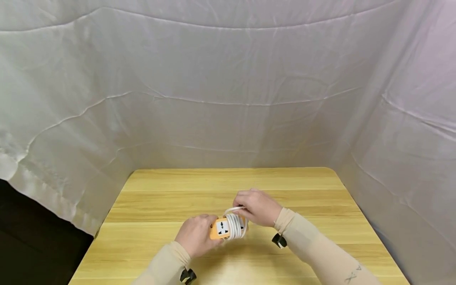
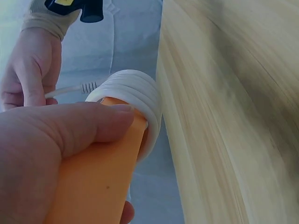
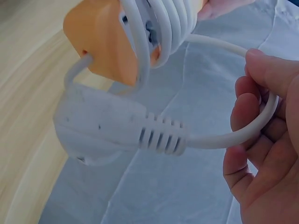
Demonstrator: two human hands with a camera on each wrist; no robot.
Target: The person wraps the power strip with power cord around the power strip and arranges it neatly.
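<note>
An orange power strip [image 1: 214, 232] with white sockets is held above the table. My left hand [image 1: 196, 236] grips its left end, the thumb lying along the orange side in the left wrist view. Several turns of white cord [image 1: 234, 227] wrap the strip's middle. My right hand [image 1: 259, 206] holds a loose loop of the cord [image 3: 215, 141] in curled fingers, beyond the strip's right end. From that loop hangs the white plug [image 3: 100, 123], close to the strip's orange end in the right wrist view. The plug's pins are hidden.
Below the hands lies a light wooden table [image 1: 171, 198] with rounded far corners. Grey cloth curtains [image 1: 228, 126] hang behind it and on both sides. A dark area [image 1: 32, 233] shows at the lower left. Each wrist bears a black strap device [image 1: 279, 240].
</note>
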